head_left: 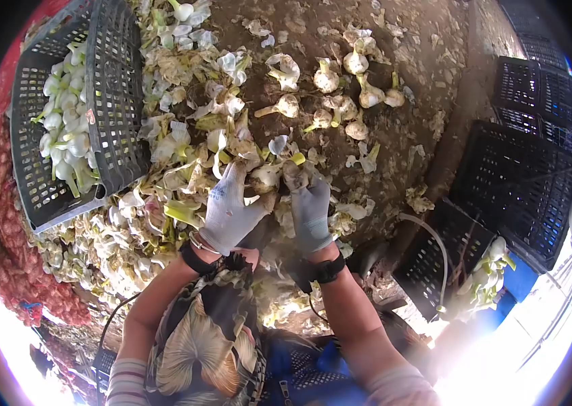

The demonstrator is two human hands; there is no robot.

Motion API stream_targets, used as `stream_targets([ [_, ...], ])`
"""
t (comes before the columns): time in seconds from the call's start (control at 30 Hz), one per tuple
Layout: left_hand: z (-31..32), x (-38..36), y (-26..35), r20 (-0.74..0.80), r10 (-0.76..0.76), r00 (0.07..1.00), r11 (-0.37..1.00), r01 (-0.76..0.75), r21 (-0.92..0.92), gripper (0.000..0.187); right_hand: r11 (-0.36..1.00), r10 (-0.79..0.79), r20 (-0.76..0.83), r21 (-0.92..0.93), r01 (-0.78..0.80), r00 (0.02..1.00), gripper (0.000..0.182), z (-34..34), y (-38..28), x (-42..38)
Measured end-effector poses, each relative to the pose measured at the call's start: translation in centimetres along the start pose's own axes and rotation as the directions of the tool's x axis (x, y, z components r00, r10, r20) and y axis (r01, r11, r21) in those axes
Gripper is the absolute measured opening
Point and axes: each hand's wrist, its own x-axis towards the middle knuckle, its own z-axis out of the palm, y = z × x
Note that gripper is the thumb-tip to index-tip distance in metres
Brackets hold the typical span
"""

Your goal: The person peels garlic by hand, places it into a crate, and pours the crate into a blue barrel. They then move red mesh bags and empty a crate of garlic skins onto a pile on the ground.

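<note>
In grey-white work gloves, both my hands are at the middle of the view, over a bed of garlic skins (144, 227). A garlic bulb (266, 176) with dirty outer skin sits between them. My left hand (230, 208) is closed round its left side, thumb stretched below it. At its right side, the fingers of my right hand (309, 206) are pinched together near the cut green stem (297, 158); the exact contact is partly hidden. Beyond my hands, several unpeeled garlic bulbs (327, 79) with short stems lie on the brown ground.
A black plastic crate (115, 88) at the left holds clean white garlic bulbs (66, 125). Red mesh sacks (12, 250) stand beside it. More black crates (513, 186) are stacked at the right, with pale-green trimmings (492, 271) and a white hose (438, 247) nearby.
</note>
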Motion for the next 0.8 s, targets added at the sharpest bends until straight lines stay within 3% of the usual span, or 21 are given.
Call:
stream_targets([
  [0.1, 0.1, -0.2, -0.2, 0.003, -0.009, 1.000, 1.000, 0.009, -0.006, 0.050, 0.991, 0.133, 0.064, 0.000, -0.133, 0.989, 0.024, -0.4, -1.2, -0.2],
  [0.17, 0.3, -0.3, -1.0, 0.079, -0.172, 0.982, 0.919, 0.188, -0.347, 0.051, 0.992, 0.085, 0.102, -0.099, -0.075, 0.991, 0.024, -1.4, -2.3, -0.8],
  [0.2, 0.2, -0.3, -1.2, 0.080, -0.172, 0.982, 0.918, 0.189, -0.347, 0.051, 0.980, 0.040, 0.146, -0.196, -0.011, 0.988, 0.023, -1.7, -2.6, -1.1],
  [0.23, -0.2, 0.1, -0.9, 0.110, -0.251, 0.962, 0.851, 0.274, -0.448, 0.050, 0.980, 0.042, 0.145, -0.197, -0.012, 0.989, 0.023, -1.7, -2.4, -1.3],
  [0.27, -0.4, 0.2, -0.7, 0.150, -0.325, 0.934, 0.766, 0.352, -0.538, 0.049, 0.998, 0.042, 0.120, -0.055, -0.035, 0.992, 0.023, -1.6, -2.2, -1.4],
  [0.3, -0.3, 0.2, -0.7, 0.151, -0.325, 0.934, 0.765, 0.353, -0.538, 0.049, 0.995, 0.045, 0.095, 0.089, -0.053, 0.994, 0.022, -1.5, -2.0, -1.5],
  [0.4, -0.4, 0.1, -0.4, 0.198, -0.302, 0.932, 0.735, 0.360, -0.574, 0.047, 0.991, -0.082, 0.157, 0.120, 0.064, 0.984, 0.020, -1.1, -4.3, -0.5],
  [0.43, -0.8, 0.4, 0.0, 0.205, -0.291, 0.935, 0.826, 0.353, -0.440, 0.045, 0.990, -0.082, 0.158, 0.123, 0.063, 0.984, 0.020, -1.3, -4.2, -0.1],
  [0.47, -1.1, 0.5, 0.1, 0.213, -0.282, 0.935, 0.894, 0.337, -0.295, 0.044, 0.992, 0.047, 0.254, 0.098, -0.074, 0.966, 0.020, -1.9, -4.0, 0.3],
  [0.5, -1.0, 0.3, -2.0, 0.212, -0.284, 0.935, 0.894, 0.339, -0.294, 0.044, 0.977, 0.175, 0.345, 0.059, -0.207, 0.922, 0.020, -2.3, -3.7, 0.5],
  [0.53, -1.4, 0.9, -2.5, 0.216, -0.169, 0.962, 0.901, 0.239, -0.361, 0.040, 0.976, 0.175, 0.349, 0.059, -0.208, 0.921, 0.020, -2.4, -3.3, 0.6],
  [0.57, -1.6, 1.2, -2.6, 0.212, -0.052, 0.976, 0.894, 0.140, -0.426, 0.038, 0.999, 0.038, 0.346, -0.037, -0.026, 0.937, 0.020, -2.5, -3.0, 0.6],
  [0.6, -0.9, -0.2, -1.7, 0.022, 0.059, 0.998, 0.888, -0.042, -0.457, 0.041, 0.979, -0.100, 0.355, -0.132, 0.156, 0.929, 0.020, -2.6, -2.8, 0.6],
  [0.63, -1.9, -0.2, -0.9, 0.023, 0.058, 0.998, 0.889, -0.041, -0.456, 0.041, 0.979, -0.099, 0.356, -0.131, 0.155, 0.929, 0.020, -2.6, -2.9, 0.7],
  [0.7, -3.5, -0.1, -0.4, 0.364, -0.071, 0.929, 0.923, 0.199, -0.328, 0.056, 0.861, -0.365, 0.358, -0.220, 0.458, 0.859, 0.021, -2.6, -3.7, 0.9],
  [0.73, -3.8, 0.3, 0.1, 0.513, -0.087, 0.854, 0.934, 0.250, -0.257, 0.060, 0.848, -0.290, 0.389, -0.318, 0.423, 0.874, 0.024, -2.6, -4.2, 1.0],
  [0.77, -3.6, 0.5, 0.0, 0.515, -0.090, 0.853, 0.934, 0.252, -0.254, 0.060, 0.850, -0.289, 0.388, -0.317, 0.421, 0.875, 0.024, -2.4, -4.5, 0.9],
  [0.8, -3.3, 0.6, -0.2, 0.443, 0.087, 0.892, 0.971, 0.023, -0.237, 0.049, 0.912, -0.249, 0.357, -0.227, 0.342, 0.900, 0.024, -2.3, -4.6, 0.8],
])
